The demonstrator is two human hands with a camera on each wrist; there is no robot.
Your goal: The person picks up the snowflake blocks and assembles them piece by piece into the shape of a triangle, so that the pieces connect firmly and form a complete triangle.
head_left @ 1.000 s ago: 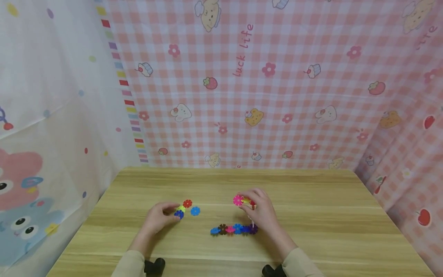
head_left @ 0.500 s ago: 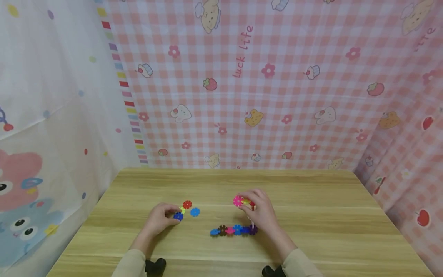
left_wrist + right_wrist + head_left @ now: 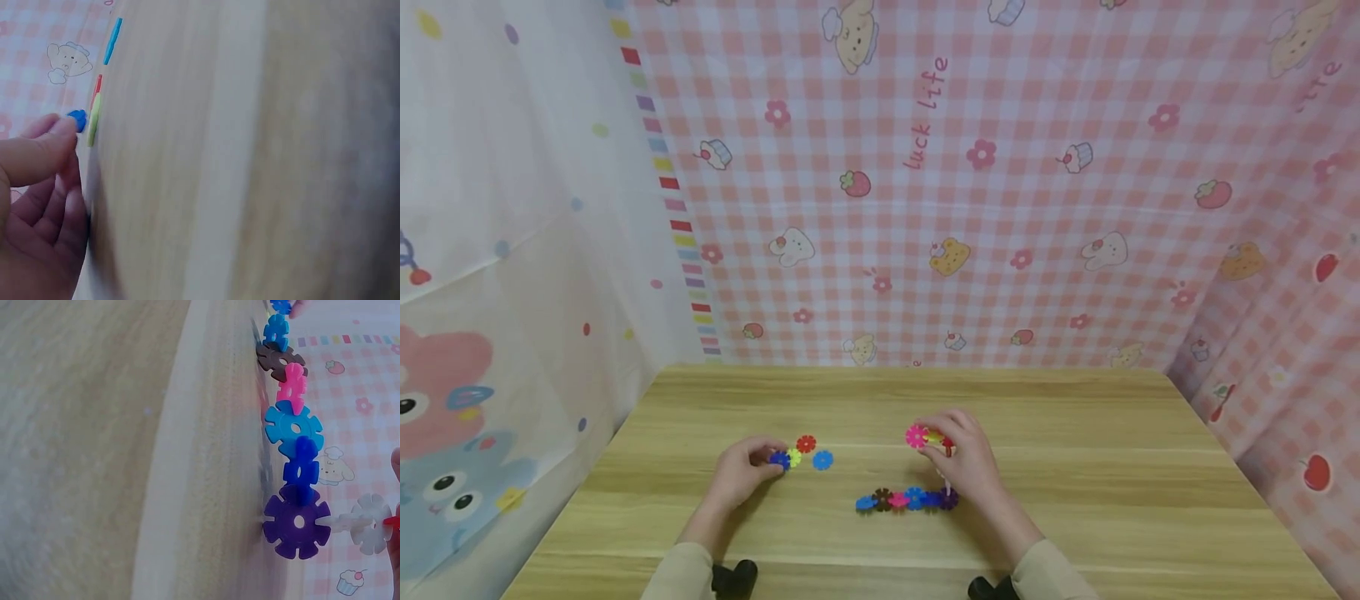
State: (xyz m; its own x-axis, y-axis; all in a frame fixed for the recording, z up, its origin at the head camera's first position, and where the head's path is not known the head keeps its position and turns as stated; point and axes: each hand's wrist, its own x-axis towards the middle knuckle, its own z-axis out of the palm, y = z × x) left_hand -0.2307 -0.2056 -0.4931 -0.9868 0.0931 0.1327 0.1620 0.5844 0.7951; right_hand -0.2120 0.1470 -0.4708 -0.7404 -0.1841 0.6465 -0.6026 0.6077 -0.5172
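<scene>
My left hand (image 3: 741, 472) pinches a dark blue notched snowflake disc (image 3: 77, 120) between thumb and fingers, just above the table. Close by its fingertips lie a yellow disc (image 3: 794, 457), a red disc (image 3: 806, 443) and a light blue disc (image 3: 823, 460). My right hand (image 3: 966, 458) grips the upper part of a chain of interlocked discs, where a pink disc (image 3: 916, 436) sticks out beside the fingers. White discs (image 3: 372, 524) run down from there to a purple disc (image 3: 297, 522). The chain's lower row, with a brown disc (image 3: 883, 499), stretches left along the table.
The wooden table (image 3: 1060, 425) spreads around both hands. A pink checked cloth (image 3: 1037, 208) hangs behind it, and a white patterned cloth (image 3: 550, 250) hangs on the left. Black straps (image 3: 735, 579) show at the wrists.
The dark blue disc in my left hand has shifted slightly left and turned, uncovering more of the yellow disc. My right hand and the chain stay about where they were.
</scene>
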